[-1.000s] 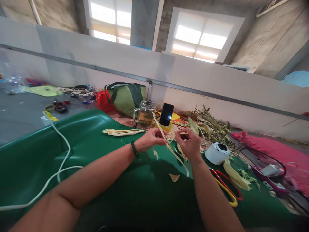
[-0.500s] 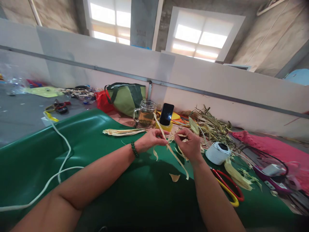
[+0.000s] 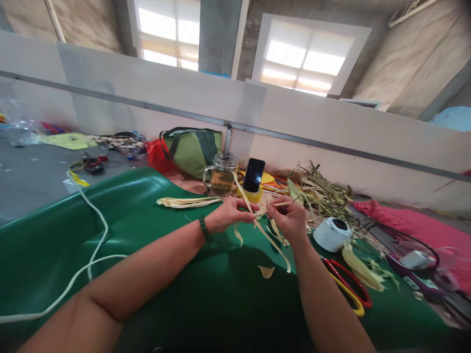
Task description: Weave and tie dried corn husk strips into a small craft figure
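My left hand point(image 3: 231, 214), a green bead bracelet on its wrist, pinches a long pale strip of dried corn husk point(image 3: 272, 246). The strip rises past the fingers in front of the glass mug, and its lower end hangs over the green mat. Close by on the right, my right hand point(image 3: 290, 219) is closed on a second narrow husk strip point(image 3: 280, 204) that points sideways between the two hands. Where both strips meet at the fingertips is too small to make out. Beneath the hands lies a loose husk scrap point(image 3: 266, 271).
A glass mug point(image 3: 223, 174) and an upright phone point(image 3: 253, 175) stand behind the hands. To the right are a white thread spool point(image 3: 331, 234), red-and-yellow-handled scissors point(image 3: 349, 282) and a dried plant heap point(image 3: 324, 193). A husk bundle point(image 3: 187, 202) and white cable point(image 3: 101, 220) lie left.
The strip in my right hand has swung out and now shows more of its length. The lower end of the long strip has shifted slightly right. My left hand has barely moved.
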### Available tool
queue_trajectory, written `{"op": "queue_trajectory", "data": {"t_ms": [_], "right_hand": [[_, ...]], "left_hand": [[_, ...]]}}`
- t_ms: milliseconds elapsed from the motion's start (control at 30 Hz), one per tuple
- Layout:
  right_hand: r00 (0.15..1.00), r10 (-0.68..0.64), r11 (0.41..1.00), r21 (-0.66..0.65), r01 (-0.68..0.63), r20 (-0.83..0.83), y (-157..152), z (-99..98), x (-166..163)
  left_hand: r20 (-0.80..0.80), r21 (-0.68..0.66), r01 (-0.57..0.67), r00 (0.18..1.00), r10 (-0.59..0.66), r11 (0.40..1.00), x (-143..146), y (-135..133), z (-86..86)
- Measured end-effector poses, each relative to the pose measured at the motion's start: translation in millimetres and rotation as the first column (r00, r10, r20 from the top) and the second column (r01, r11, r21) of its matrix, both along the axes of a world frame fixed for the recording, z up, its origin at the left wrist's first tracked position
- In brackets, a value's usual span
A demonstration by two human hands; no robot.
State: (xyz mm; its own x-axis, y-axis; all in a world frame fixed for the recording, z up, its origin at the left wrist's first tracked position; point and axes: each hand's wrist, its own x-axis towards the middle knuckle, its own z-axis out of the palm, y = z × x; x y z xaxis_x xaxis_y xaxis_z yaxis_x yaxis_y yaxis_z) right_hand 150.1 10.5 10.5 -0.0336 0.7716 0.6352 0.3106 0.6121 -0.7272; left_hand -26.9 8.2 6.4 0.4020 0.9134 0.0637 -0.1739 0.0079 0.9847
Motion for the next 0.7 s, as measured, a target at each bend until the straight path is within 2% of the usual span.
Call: {"op": "queue_trajectory", "data": {"t_ms": [233,533,700], "right_hand": [[1.000,0.026,1.000,0.003,-0.026,-0.015,-1.9,0.7,-2.0],[0.998,0.041,0.997,0.058,-0.044,0.051,-2.7,-1.7,-1.6],[0.979,0.155,0.988,-0.031,-0.152,0.132,-4.2,-1.5,-2.0]], "left_hand": [[0.018,-0.037,0.011,1.000,-0.010,0.999,1.1,2.0,-3.3],[0.006,0.005,0.035,0.999,-0.035,0.999,2.0,4.0,-5.4],[0.002,0.022,0.015,1.000,-0.015,1.000,3.2,2.6,-3.1]]}}
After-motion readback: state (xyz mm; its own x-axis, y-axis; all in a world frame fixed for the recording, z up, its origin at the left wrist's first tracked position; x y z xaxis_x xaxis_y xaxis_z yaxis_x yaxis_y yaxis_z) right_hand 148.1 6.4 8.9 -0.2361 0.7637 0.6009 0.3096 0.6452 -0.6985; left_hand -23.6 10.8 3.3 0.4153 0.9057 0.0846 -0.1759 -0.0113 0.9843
